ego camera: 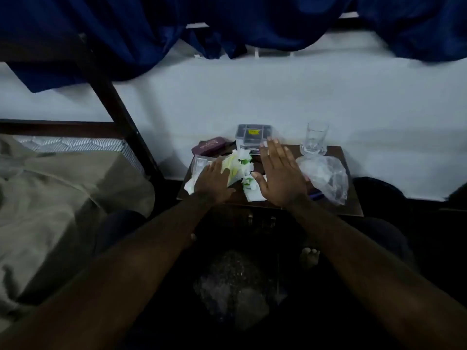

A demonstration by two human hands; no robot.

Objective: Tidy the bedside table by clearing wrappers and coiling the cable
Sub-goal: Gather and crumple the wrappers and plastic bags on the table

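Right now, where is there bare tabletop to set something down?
Little. Bare wood shows between the grey box and the glass, and at the front right corner past the plastic bag. The left and middle are crowded with wrappers under the left hand.

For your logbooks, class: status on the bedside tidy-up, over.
Left hand on wrappers. Right hand open, fingers straight. Plastic bag, glass at right.
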